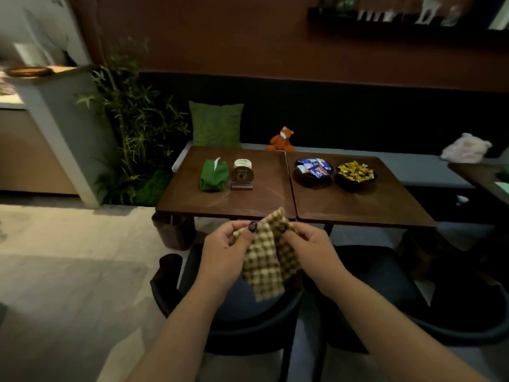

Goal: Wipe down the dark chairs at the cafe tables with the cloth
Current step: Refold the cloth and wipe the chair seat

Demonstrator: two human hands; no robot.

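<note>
From the head view, two square brown wooden tabletops (275, 201) stood side by side before a dark bench against a reddish-brown wall. Beyond the tabletops, on the bench, leaned a green cushion (216, 124) and sat an orange plush fox (281, 139); left of them grew a leafy bamboo plant (132, 125). On the tabletops sat a green fabric tissue pouch (212, 175), a dark bowl of blue-wrapped sweets (313, 170) and a dark bowl of yellow-wrapped sweets (355, 172). Nearer than the tabletops, two dark round-backed chairs (248, 321) stood on the pale floor. Above the chairs, the left hand (224, 255) and right hand (312, 249) each pinched the brown-and-cream checked cloth (265, 266) between curled fingers (252, 226).
</note>
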